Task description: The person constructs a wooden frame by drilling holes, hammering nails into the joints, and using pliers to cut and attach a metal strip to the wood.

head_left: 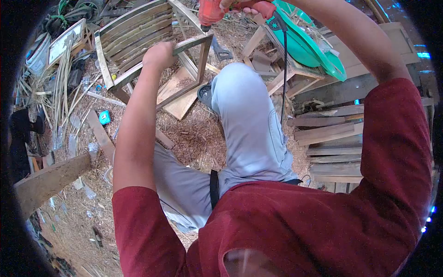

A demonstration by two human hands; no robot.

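A wooden frame with slats (138,39), like a chair, stands tilted at the upper left. My left hand (159,56) is wrapped round its near rail. At the top edge my right hand (244,5) grips a red power drill (211,13), partly cut off by the image border. The drill's tip points down at the frame's corner, by the end of the rail; whether it touches the wood is too small to tell. A black cord (284,69) hangs from the drill's handle.
Wood shavings (184,134) cover the floor. A teal tape measure (105,117) lies at the left, near a thick beam (55,182). Planks (332,131) are stacked at the right, below a green plastic basin (304,44) on a wooden frame. A board (182,104) lies under the slatted frame.
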